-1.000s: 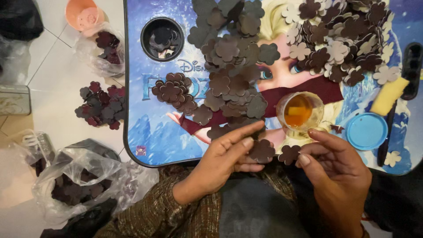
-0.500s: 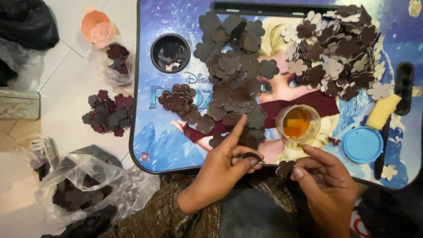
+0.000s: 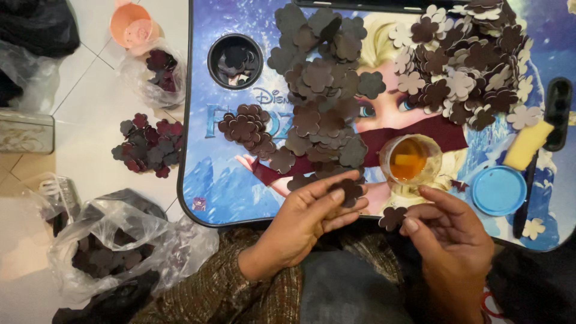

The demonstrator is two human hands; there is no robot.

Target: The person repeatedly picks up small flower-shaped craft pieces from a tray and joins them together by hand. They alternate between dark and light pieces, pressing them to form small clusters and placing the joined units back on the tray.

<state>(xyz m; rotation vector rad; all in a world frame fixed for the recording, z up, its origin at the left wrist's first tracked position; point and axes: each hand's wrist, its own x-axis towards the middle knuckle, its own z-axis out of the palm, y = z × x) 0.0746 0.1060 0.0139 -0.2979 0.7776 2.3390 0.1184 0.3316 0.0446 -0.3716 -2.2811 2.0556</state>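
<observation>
1. Here, the left hand (image 3: 306, 219) lay over the near edge of the lap tray (image 3: 198, 174), and its thumb and fingers were pinched on a dark brown flower cut-out (image 3: 349, 191); the piece rested on the fingertips with the thumb pressing on its near side.
2. The right hand (image 3: 447, 237) was just beside it, also at the near edge, and it gripped a second flower piece (image 3: 393, 218) between the thumb and the first finger, with the piece sticking out to the left of the fingertips.
3. Both pieces were flat and thin, with rounded petals and a matte surface like foam or felt. Being round, they had no clear long axis; the flat face of each was turned upward to the camera.
4. Just beyond the right hand stood a small clear cup (image 3: 411, 161) with amber liquid, and a round blue lid (image 3: 498, 190) lay nearer the right edge.
5. A heap of dark flowers (image 3: 318, 90) covered the middle of the tray, and a mixed brown and beige heap (image 3: 462, 66) filled the far right corner.
6. A yellow sponge (image 3: 527, 146) lay by the right edge.
</observation>
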